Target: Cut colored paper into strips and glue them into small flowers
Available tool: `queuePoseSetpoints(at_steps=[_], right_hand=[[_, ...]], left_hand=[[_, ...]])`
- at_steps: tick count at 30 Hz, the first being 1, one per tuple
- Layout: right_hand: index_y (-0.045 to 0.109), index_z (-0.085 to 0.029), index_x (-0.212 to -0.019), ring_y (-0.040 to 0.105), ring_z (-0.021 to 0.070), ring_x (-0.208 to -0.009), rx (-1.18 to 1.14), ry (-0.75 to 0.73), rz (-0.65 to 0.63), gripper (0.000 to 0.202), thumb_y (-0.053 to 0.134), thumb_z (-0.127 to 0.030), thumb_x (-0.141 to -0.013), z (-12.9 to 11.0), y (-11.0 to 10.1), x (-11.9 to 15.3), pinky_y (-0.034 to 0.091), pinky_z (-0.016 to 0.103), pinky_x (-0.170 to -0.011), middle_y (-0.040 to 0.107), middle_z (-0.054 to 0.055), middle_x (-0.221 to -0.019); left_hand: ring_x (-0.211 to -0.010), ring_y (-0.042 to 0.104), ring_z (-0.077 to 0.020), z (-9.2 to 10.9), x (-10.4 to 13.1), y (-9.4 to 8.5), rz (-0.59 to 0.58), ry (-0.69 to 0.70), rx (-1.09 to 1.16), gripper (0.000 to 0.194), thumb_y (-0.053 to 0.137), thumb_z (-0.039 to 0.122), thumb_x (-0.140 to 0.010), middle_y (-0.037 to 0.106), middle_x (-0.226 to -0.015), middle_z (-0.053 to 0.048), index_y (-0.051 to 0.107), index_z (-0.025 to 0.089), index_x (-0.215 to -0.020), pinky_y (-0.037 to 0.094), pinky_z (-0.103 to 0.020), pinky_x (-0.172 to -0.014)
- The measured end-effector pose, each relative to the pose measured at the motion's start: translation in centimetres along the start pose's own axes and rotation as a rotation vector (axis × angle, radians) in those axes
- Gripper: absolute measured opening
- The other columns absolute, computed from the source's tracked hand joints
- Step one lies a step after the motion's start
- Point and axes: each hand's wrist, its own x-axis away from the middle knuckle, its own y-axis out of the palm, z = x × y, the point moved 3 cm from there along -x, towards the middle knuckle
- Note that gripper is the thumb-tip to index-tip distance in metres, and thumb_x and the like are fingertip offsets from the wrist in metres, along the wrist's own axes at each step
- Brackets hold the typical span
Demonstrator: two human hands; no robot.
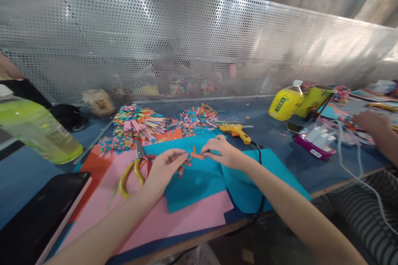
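Between my two hands, above blue paper (195,186), are small orange paper strips (197,155) that cross each other. My right hand (222,152) pinches the right end of the strips with thumb and fingers. At their left side is my left hand (171,165), its thumb and forefinger closed together; whether something small is between them is too fine to make out. Scissors (139,167) with yellow and red handles lie just left of my left hand on pink paper (199,214). Beyond my right hand lies a yellow glue gun (236,131).
A pile of colourful paper pieces (137,122) and paper scraps (199,118) lie along a perforated metal screen (186,29). Bottles (37,128) (286,101) stand left and right. A black case (46,211) is at front left. Another person's hand (373,124) is at far right.
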Motion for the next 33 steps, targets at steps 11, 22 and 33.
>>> queuePoseSetpoints(at_steps=[11,22,33], right_hand=[[0.061,-0.018,-0.083,0.057,0.0114,-0.073,-0.231,-0.046,-0.034,0.018,0.045,-0.025,-0.087,-1.0,0.6,0.0,0.027,0.03,-0.082,0.066,-0.001,-0.072],[0.061,-0.015,-0.073,0.058,0.0108,-0.066,-0.274,0.009,0.055,0.02,0.05,-0.028,-0.083,-1.6,0.5,-0.2,0.041,0.024,-0.071,0.064,0.001,-0.065],[0.06,-0.014,-0.065,0.054,0.0089,-0.056,-0.326,0.058,0.105,0.023,0.053,-0.03,-0.08,-1.8,0.6,0.0,0.042,0.019,-0.056,0.061,0.001,-0.059]], left_hand=[[-0.043,0.051,-0.0091,0.3,0.0,0.3,0.003,0.047,-0.097,0.028,0.067,0.035,-0.063,0.062,-0.061,0.0,0.056,0.014,-0.078,0.038,-0.021,-0.041],[-0.042,0.051,-0.0091,0.0,0.3,0.6,-0.033,0.087,-0.179,0.028,0.067,0.037,-0.063,0.064,-0.057,-0.001,0.057,0.015,-0.078,0.038,-0.02,-0.041],[-0.041,0.05,-0.0094,-0.2,0.4,0.7,-0.071,0.088,-0.2,0.03,0.067,0.04,-0.063,0.066,-0.061,-0.002,0.057,0.016,-0.077,0.038,-0.021,-0.042]])
